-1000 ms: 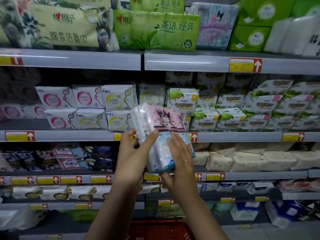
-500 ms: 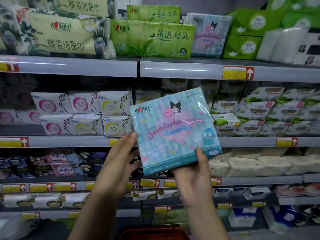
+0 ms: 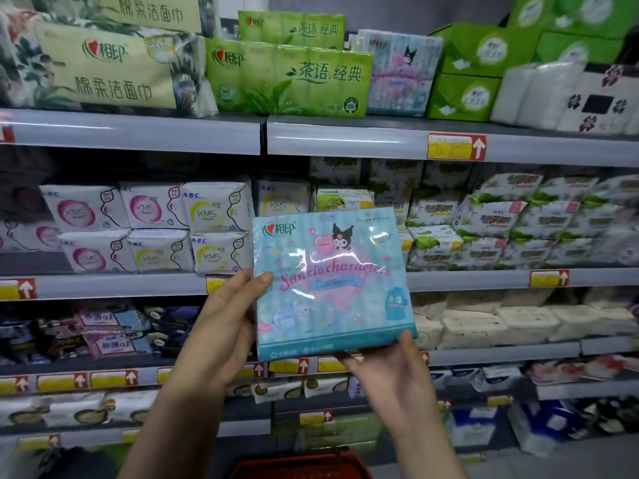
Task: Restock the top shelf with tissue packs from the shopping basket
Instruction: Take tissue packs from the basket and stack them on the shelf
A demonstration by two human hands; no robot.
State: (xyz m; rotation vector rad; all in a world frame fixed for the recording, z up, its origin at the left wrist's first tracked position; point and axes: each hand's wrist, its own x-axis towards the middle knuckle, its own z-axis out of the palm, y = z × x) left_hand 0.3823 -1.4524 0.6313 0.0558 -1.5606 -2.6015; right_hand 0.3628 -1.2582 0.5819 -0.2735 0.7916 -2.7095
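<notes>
Held item: A pale-blue tissue pack [image 3: 332,281] printed with cartoon characters is upright with its front to the camera. It is in mid-air before the middle shelves, well below the top shelf [image 3: 345,140].
Left hand: The left hand [image 3: 224,326] grips the pack's left edge. The thumb lies across the front and the fingers are curled out of sight behind.
Right hand: The right hand [image 3: 390,375] holds the lower right corner. The thumb presses on the front and the fingers are tucked under and behind.
Top shelf: A matching pack [image 3: 397,74] stands there, between green packs [image 3: 287,81] on its left and green boxes [image 3: 463,95] on its right. A yellow-and-red price tag [image 3: 456,146] is fixed on the rail below.
Basket: The red rim of the shopping basket [image 3: 301,464] shows at the bottom edge, between the forearms. Its contents are out of view.
Behind the pack: White packets [image 3: 214,212] fill the second shelf.
</notes>
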